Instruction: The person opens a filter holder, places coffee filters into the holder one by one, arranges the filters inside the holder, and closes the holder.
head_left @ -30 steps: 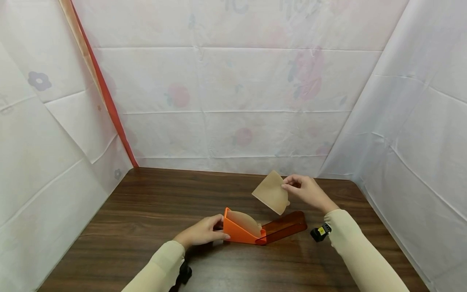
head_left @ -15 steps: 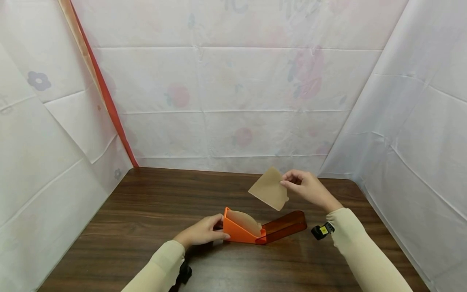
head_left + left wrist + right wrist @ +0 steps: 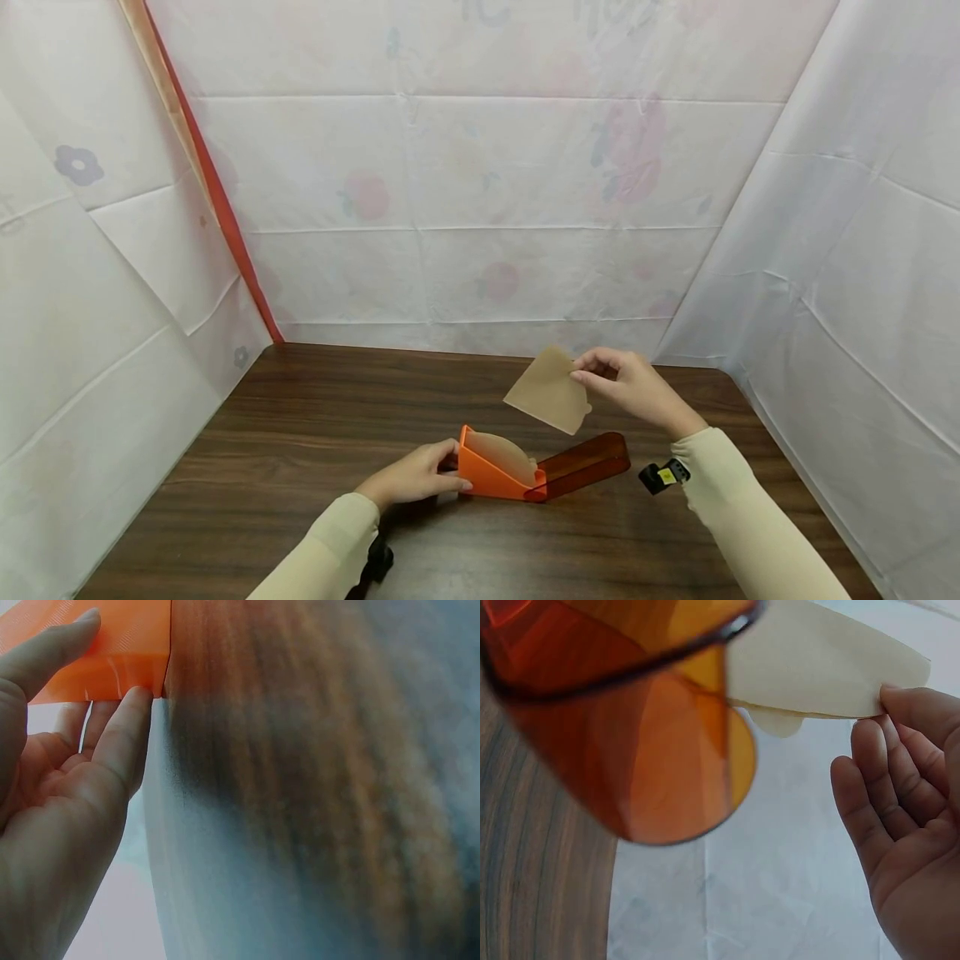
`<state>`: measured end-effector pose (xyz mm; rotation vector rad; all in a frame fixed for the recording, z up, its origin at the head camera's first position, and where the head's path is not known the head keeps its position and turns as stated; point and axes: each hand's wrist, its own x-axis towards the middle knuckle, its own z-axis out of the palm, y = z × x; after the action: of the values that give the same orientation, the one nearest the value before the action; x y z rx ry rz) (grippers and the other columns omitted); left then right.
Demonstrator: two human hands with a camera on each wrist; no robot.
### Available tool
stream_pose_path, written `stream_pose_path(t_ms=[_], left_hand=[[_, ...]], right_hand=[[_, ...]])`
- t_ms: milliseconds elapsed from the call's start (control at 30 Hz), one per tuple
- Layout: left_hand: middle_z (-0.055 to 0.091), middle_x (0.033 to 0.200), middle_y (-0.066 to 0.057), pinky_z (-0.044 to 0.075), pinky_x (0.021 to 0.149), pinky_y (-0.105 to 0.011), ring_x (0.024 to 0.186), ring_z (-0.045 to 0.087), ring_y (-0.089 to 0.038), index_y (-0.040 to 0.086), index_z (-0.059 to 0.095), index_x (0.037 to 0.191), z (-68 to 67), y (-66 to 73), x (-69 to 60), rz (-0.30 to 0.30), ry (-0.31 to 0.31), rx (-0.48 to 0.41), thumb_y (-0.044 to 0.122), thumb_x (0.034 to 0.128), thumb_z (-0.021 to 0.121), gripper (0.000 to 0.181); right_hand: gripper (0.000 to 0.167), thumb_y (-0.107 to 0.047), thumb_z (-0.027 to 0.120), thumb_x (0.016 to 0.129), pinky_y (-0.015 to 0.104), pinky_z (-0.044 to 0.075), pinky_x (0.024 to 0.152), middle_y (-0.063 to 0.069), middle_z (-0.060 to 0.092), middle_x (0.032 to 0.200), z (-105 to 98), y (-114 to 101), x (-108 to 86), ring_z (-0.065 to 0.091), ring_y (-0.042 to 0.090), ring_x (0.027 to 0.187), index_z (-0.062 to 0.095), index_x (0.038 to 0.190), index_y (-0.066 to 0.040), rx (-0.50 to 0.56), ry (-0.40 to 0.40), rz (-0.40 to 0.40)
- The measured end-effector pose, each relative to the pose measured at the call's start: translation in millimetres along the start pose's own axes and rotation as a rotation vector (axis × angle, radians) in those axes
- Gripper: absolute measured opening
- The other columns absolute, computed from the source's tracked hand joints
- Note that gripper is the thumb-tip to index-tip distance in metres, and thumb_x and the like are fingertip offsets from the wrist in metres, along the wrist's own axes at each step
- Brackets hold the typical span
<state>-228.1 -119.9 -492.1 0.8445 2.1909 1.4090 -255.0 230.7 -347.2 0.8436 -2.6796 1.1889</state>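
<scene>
In the head view an orange coffee filter holder (image 3: 491,477) stands on the table with its see-through amber lid (image 3: 588,465) swung out to the right. Brown paper coffee filters (image 3: 504,454) stick up inside it. My left hand (image 3: 416,477) holds the holder's left end, thumb on the near side and fingers behind. The left wrist view has the thumb (image 3: 64,645) against the orange wall. Above and behind the lid, my right hand (image 3: 633,387) pinches one coffee filter (image 3: 551,392) by its right edge. In the right wrist view the lid partly covers that filter (image 3: 817,664).
The dark wood-grain table (image 3: 337,400) ends at a white printed cloth (image 3: 465,208) at the back. More white cloth hangs on both sides. A red strip (image 3: 225,208) runs down the left corner. Each wrist carries a small black camera (image 3: 663,476).
My right hand has lifted slightly and shifted left with the pinched coffee filter, which has also tilted a little. The left hand, the holder and its lid stay where they were.
</scene>
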Motion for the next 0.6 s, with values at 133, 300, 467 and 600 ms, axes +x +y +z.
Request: stream_pose_path(t_ms=[133,300,467,600], left_hand=[[0.066,0.113,0.000,0.051,0.088,-0.027,0.108,0.064,-0.015,0.007,0.058,0.114,-0.1,0.0,-0.2,-0.002,0.001,0.005,0.019,0.0952,0.072,0.027],[0.066,0.113,0.000,0.051,0.089,-0.026,0.108,0.064,-0.015,0.007,0.058,0.115,-0.9,0.9,-0.3,0.002,0.002,0.010,0.019,0.0953,0.071,0.027],[0.066,0.113,0.000,0.051,0.089,-0.026,0.108,0.064,-0.015,0.006,0.058,0.115,-1.0,0.6,0.2,0.006,0.002,0.007,0.018,0.0952,0.071,0.027],[0.066,0.112,0.000,0.052,0.088,-0.026,0.107,0.064,-0.015,0.006,0.058,0.114,-0.9,-0.6,0.7,0.006,0.004,0.005,0.018,0.0950,0.072,0.026]], right_hand=[[0.009,-0.016,0.068,0.098,0.027,0.048,0.061,0.001,0.069,0.092,0.3,2.4,0.4,0.060,0.019,0.075,0.072,0.104,-0.012,-0.001,-0.009,-0.011],[0.009,-0.024,0.069,0.097,0.028,0.051,0.065,-0.005,0.069,0.093,1.1,0.0,0.3,0.062,0.015,0.078,0.073,0.104,-0.019,0.016,-0.014,-0.056],[0.007,-0.028,0.069,0.097,0.029,0.053,0.065,-0.007,0.069,0.091,4.0,-3.5,-0.1,0.063,0.015,0.078,0.073,0.102,-0.024,0.030,-0.025,-0.095],[0.006,-0.029,0.070,0.097,0.030,0.054,0.068,-0.008,0.069,0.090,7.7,-6.0,-0.5,0.065,0.018,0.079,0.072,0.102,-0.027,0.041,-0.045,-0.110]])
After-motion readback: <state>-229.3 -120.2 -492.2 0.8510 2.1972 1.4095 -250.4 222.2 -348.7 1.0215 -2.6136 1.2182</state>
